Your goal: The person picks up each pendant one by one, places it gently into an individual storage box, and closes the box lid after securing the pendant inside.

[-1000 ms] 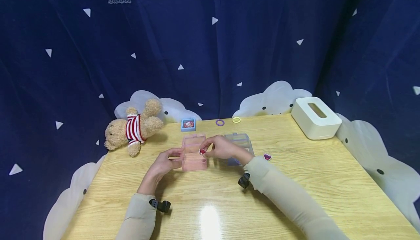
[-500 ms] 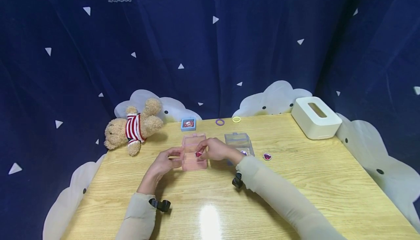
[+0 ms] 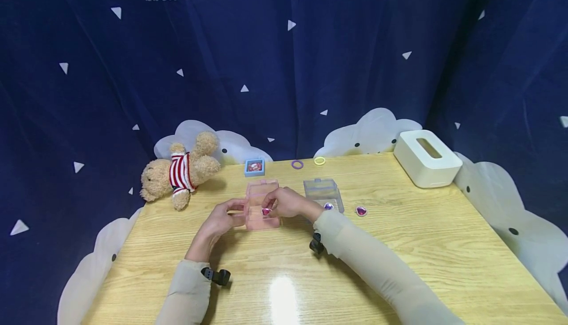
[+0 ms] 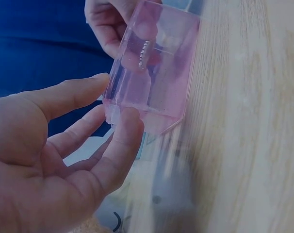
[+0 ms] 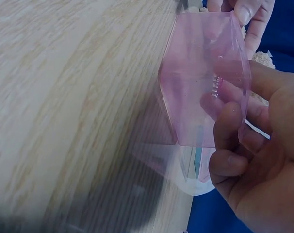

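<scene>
Pinches a red gem (image 3: 266, 212) in the right hand (image 3: 286, 202), nearer than the left, inside the open pink box (image 3: 263, 224); cannot tell contact with its floor. Grips the box's left side with the left hand (image 3: 220, 219).

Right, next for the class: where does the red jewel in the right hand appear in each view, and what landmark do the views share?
Head: the red jewel is below centre, slightly left, held by the right hand.
Left wrist: top middle, the red jewel seen edge-on through the pink box.
Right wrist: above and right of centre, the red jewel again edge-on through pink plastic.
Shared landmark: the pink box.
</scene>
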`<state>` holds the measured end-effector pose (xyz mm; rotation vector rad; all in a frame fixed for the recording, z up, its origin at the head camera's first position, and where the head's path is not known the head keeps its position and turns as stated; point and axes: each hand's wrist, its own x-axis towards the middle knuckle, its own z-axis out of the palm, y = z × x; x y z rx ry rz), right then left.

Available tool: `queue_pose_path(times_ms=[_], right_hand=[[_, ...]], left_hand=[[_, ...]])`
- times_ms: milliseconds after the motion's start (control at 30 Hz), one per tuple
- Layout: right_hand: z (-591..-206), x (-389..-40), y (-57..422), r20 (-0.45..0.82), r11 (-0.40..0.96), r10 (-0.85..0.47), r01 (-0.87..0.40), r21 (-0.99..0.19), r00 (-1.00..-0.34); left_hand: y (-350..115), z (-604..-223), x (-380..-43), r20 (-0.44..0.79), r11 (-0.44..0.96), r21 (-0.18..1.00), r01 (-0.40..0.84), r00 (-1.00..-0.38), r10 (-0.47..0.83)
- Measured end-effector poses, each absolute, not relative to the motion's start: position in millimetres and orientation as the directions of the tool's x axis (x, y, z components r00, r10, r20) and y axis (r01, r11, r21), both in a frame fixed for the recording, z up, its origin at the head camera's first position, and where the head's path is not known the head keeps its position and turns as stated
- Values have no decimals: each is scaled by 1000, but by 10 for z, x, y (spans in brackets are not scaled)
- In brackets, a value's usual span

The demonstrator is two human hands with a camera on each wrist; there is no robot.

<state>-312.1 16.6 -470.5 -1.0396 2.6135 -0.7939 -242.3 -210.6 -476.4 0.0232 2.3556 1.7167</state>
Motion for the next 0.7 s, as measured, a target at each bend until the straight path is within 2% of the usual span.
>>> queue_pose_path(times_ms=[700], right_hand=[[-4704,-3138,203,-4,563,-714,-571,-598,-700]], left_hand=[[-2097,-4769,-2435,-187,304,942,-139,-973,134]])
